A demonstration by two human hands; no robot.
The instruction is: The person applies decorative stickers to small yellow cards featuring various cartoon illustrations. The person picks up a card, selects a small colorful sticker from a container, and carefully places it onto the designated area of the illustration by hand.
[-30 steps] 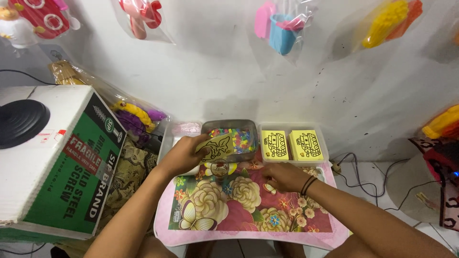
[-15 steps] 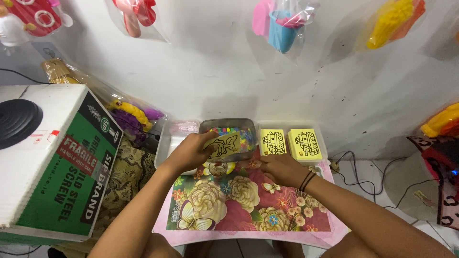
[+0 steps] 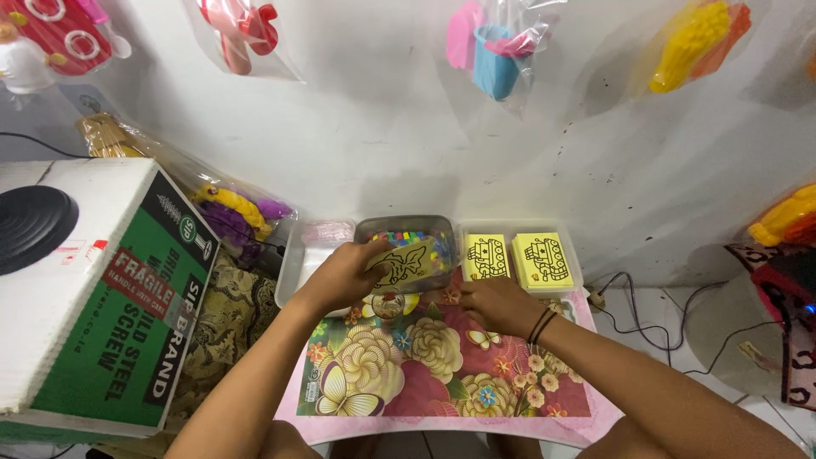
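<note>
My left hand holds a yellow card with a black line drawing, lifted in front of a clear tub of small coloured beads. My right hand rests palm down on the flowered mat, just below a clear tray that holds two stacks of yellow picture cards. Whether the right hand's fingers pinch anything is hidden. A black band circles my right wrist.
A clear tray stands left of the bead tub. A big white and green cardboard box with a black disc on top fills the left. Bagged toys hang on the white wall. Cables lie at the right.
My left hand has kept the yellow card in front of the bead tub, shifting it slightly. The right hand has stayed on the mat near the card tray.
</note>
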